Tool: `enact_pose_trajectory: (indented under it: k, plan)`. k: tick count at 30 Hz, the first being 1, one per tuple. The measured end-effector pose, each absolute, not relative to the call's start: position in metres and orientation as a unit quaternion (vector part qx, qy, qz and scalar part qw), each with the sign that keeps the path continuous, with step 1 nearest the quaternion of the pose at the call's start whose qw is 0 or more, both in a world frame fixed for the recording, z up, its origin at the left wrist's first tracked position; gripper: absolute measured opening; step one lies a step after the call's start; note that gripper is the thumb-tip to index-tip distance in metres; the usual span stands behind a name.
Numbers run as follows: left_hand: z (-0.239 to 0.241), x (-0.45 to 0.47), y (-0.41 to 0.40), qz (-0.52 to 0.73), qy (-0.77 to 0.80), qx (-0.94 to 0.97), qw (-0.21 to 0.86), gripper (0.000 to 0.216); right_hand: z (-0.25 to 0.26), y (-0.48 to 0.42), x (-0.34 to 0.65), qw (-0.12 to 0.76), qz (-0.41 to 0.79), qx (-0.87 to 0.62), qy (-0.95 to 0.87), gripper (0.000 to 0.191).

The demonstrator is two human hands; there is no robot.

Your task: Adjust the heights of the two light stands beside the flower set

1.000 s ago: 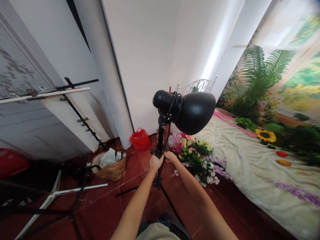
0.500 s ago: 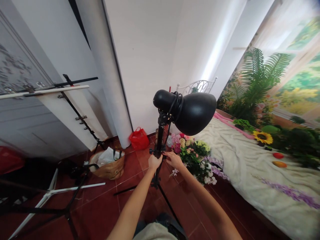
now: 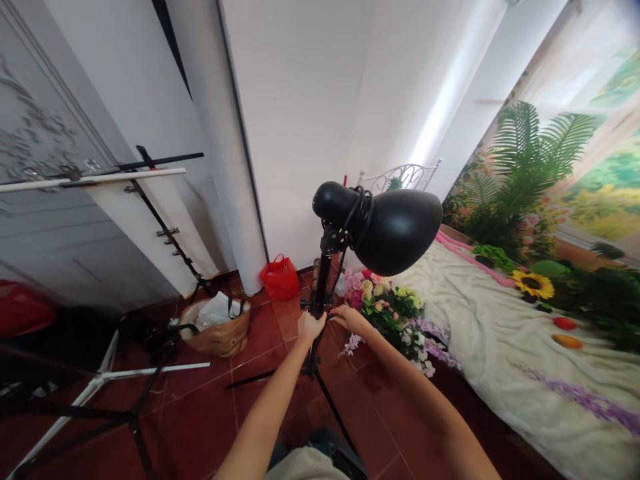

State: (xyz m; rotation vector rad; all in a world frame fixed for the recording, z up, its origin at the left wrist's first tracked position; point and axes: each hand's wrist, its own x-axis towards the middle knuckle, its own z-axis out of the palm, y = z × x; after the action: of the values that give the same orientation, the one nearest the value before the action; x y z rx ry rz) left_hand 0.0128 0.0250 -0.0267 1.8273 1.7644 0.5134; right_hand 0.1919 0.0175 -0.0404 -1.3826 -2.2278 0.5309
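A black light stand stands in front of me on thin spread legs. On its top sits a black lamp head with a cable looped around its neck; the wide shade faces right. My left hand is wrapped around the pole just under a collar with a knob. At the collar's right side, the fingers of my right hand are bent together on a small black knob, mostly covered by the fingertips.
Artificial flowers lie behind the stand to the right, beside a bed with a cream blanket. A red bag and a wicker basket stand on the tiled floor. White and black stand legs spread at left.
The view has shifted slightly, so the lamp appears a little further right. Both hands keep their places on the stand.
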Motion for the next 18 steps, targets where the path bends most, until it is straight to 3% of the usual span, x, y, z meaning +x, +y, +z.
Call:
enact_pose_trajectory:
  k: [5, 18]
  plan:
    - [-0.032, 0.012, 0.027, 0.202, 0.643, 0.691, 0.259, 0.038, -0.032, 0.014, 0.194, 0.237, 0.296, -0.508, -0.774, 0.033]
    - [-0.045, 0.012, 0.032, 0.231, 0.621, 0.707, 0.249, 0.034, -0.073, -0.003, 0.170, 0.410, 0.331, -0.542, -0.655, 0.036]
